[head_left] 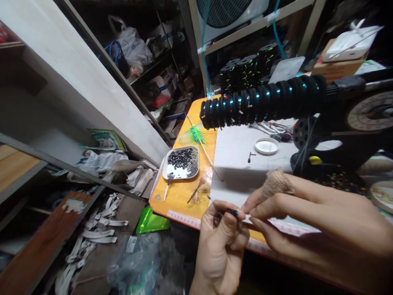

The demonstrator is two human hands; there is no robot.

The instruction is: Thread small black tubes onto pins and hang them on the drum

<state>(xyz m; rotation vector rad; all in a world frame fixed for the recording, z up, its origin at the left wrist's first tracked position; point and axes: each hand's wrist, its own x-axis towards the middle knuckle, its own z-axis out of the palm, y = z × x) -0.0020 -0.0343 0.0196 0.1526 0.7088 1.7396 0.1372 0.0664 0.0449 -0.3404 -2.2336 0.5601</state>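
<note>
Near the table's front edge, my left hand (222, 246) is closed round a small black cylindrical piece (232, 212) with a bluish end. A thin dark-tipped shaft sticks out past its index finger. Close against it, my right hand (285, 209) pinches with its fingertips almost touching the piece; whatever lies in that pinch is too small to make out. A tan cloth wrap (276, 184) covers one finger of the right hand. To the left, a white tray (166, 174) holds many short black tubes (181, 157) and smaller grey bits.
Above the hands, a machine arm (264, 98) carries a row of black rings. On the orange table (159, 205) lie a stick (211, 162), a green bristly bundle (195, 133) and a small brush (166, 190). A white round lid (267, 146) rests on white paper. Shelves stand left.
</note>
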